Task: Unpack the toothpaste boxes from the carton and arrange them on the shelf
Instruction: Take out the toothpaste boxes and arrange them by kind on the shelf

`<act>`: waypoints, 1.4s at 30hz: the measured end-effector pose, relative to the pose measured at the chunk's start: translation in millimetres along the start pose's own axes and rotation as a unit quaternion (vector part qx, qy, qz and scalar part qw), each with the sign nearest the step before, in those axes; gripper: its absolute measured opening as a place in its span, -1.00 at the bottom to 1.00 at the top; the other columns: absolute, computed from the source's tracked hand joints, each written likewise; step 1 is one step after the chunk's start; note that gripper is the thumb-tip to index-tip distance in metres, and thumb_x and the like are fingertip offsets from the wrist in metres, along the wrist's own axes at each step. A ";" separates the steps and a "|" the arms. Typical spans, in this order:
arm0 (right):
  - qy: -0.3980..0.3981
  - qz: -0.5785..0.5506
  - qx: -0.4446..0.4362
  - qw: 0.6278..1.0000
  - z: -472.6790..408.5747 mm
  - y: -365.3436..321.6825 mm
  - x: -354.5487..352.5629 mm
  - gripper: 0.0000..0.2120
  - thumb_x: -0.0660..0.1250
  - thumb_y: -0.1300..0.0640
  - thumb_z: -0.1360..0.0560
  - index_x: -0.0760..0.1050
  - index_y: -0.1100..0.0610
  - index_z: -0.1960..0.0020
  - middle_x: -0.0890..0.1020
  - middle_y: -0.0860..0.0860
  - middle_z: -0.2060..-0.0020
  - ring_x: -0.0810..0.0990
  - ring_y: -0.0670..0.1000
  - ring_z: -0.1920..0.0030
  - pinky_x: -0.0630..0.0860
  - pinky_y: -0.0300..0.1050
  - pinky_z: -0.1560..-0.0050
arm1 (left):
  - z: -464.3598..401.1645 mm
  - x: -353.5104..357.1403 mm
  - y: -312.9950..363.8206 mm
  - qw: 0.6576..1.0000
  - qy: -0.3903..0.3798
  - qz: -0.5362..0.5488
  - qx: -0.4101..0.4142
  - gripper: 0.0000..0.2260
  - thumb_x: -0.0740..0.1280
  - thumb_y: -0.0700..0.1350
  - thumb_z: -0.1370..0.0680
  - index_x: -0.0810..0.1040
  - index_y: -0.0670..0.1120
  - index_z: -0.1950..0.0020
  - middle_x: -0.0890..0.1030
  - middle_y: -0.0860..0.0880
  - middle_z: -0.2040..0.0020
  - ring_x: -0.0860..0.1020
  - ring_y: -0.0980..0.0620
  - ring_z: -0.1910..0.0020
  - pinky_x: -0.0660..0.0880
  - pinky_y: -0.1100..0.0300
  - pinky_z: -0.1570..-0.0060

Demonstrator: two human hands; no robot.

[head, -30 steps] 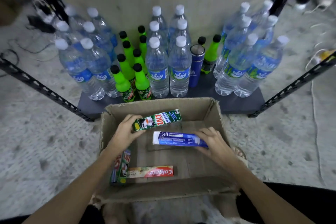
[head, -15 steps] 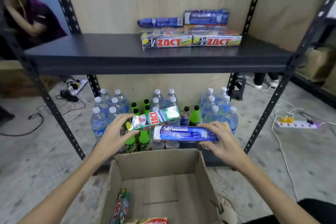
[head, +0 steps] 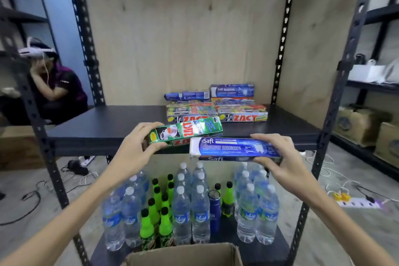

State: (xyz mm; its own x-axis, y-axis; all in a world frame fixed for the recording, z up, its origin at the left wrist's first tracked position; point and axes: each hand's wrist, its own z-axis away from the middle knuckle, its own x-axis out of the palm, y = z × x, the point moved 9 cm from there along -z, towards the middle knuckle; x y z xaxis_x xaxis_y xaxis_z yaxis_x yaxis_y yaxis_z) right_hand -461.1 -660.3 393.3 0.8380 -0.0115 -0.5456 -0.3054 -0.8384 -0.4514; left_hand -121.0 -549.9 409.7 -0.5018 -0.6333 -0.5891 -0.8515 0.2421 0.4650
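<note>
My left hand (head: 138,147) grips the left end of a green Zact toothpaste box (head: 190,130), held level at the front edge of the dark shelf (head: 108,123). My right hand (head: 278,157) grips the right end of a blue Safi toothpaste box (head: 233,149), just below and right of the green one. On the shelf, right of middle, lies a stack of toothpaste boxes (head: 216,106), with two Zact boxes in front and blue ones on top. Only the far rim of the cardboard carton (head: 183,254) shows at the bottom edge.
Water bottles (head: 194,205) and green soda bottles (head: 155,216) crowd the bottom shelf, with a dark blue can (head: 214,211) among them. Black perforated uprights (head: 336,103) frame the rack. A person (head: 54,84) sits at the left. A power strip (head: 356,202) and cables lie on the floor.
Both hands lifted the two boxes out of the carton and up to the shelf's front edge. My view rose from the carton to the shelf.
</note>
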 end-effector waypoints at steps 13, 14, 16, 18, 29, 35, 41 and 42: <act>-0.019 0.050 0.066 0.996 -192.7 141.8 -8.2 -0.62 0.38 0.10 -0.55 0.44 -0.14 -0.32 0.51 -0.06 -0.25 0.34 0.00 -0.32 0.27 -0.16 -0.32 | -199.1 58.2 -88.2 0.980 -0.131 -0.009 -0.149 -0.76 0.31 -0.03 -0.63 0.42 0.14 -0.28 0.62 0.18 -0.02 0.60 0.22 0.02 0.53 0.23 -0.03; -0.023 0.049 0.079 0.995 -206.1 158.4 -5.0 -0.63 0.38 0.09 -0.55 0.43 -0.16 -0.31 0.50 -0.04 -0.26 0.34 0.00 -0.34 0.26 -0.23 -0.29 | -213.6 66.1 -95.6 0.979 -0.139 -0.017 -0.146 -0.78 0.31 -0.05 -0.63 0.42 0.12 -0.26 0.61 0.20 -0.01 0.60 0.18 0.02 0.52 0.28 -0.02; -0.028 0.045 0.101 0.994 -228.0 187.7 2.4 -0.65 0.37 0.10 -0.56 0.43 -0.18 -0.28 0.49 -0.02 -0.25 0.32 0.01 -0.36 0.25 -0.36 -0.24 | -240.2 77.9 -106.7 0.980 -0.140 -0.057 -0.128 -0.81 0.30 -0.06 -0.63 0.43 0.09 -0.23 0.60 0.14 -0.04 0.56 0.14 0.04 0.42 0.43 0.13; -0.036 0.038 0.128 0.990 -243.1 216.0 10.1 -0.68 0.35 0.09 -0.58 0.42 -0.19 -0.26 0.45 -0.05 -0.21 0.31 0.01 -0.37 0.24 -0.20 -0.35 | -262.0 88.4 -117.2 0.981 -0.137 -0.077 -0.112 -0.83 0.30 -0.06 -0.63 0.44 0.09 -0.21 0.59 0.09 -0.09 0.54 0.25 0.11 0.37 0.46 0.22; -0.061 0.159 0.125 0.977 -296.9 278.5 49.2 -0.66 0.42 0.02 -0.52 0.55 -0.06 -0.29 0.51 0.10 -0.24 0.39 0.15 -0.32 0.29 0.09 -0.39 | -276.7 106.4 -155.2 0.986 -0.053 -0.158 -0.025 -0.66 0.42 0.08 -0.52 0.47 0.30 -0.27 0.33 0.10 -0.24 0.30 0.08 -0.27 0.36 0.13 -0.22; -0.021 0.233 0.095 0.967 -298.4 265.5 47.0 -0.49 0.45 -0.02 -0.49 0.46 -0.01 -0.41 0.51 0.08 -0.12 0.43 0.15 -0.23 0.36 0.04 -0.25 | -279.1 126.7 -155.0 0.988 -0.071 -0.121 -0.072 -0.41 0.45 0.35 -0.36 0.43 0.31 -0.35 0.44 0.17 -0.31 0.30 0.06 -0.35 0.30 -0.14 -0.36; -0.043 0.291 0.110 0.949 -293.5 260.4 51.2 -0.44 0.31 -0.13 -0.56 0.32 -0.03 -0.51 0.44 0.05 -0.29 0.39 0.07 -0.31 0.32 0.08 -0.34 | -279.1 128.6 -160.5 0.990 -0.055 -0.086 -0.101 -0.44 0.49 0.28 -0.36 0.42 0.31 -0.32 0.50 0.10 -0.31 0.39 0.04 -0.31 0.39 -0.19 -0.30; -0.045 0.298 0.120 0.946 -291.2 258.7 50.9 -0.43 0.29 -0.14 -0.57 0.29 -0.03 -0.53 0.42 0.05 -0.32 0.36 0.07 -0.34 0.27 0.08 -0.36 | -279.6 127.9 -158.1 0.989 -0.054 -0.092 -0.103 -0.44 0.49 0.28 -0.37 0.42 0.31 -0.33 0.51 0.10 -0.31 0.40 0.04 -0.30 0.39 -0.19 -0.30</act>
State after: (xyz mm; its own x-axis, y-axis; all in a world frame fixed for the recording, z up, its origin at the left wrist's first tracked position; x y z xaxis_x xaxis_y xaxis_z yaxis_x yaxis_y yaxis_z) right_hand -365.8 -1036.5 454.4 0.4454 -0.3883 -0.8068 -0.8152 -0.5485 -0.1860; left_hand -8.1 -874.8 445.6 -0.3638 -0.5672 -0.7389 -0.8867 -0.0320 0.4612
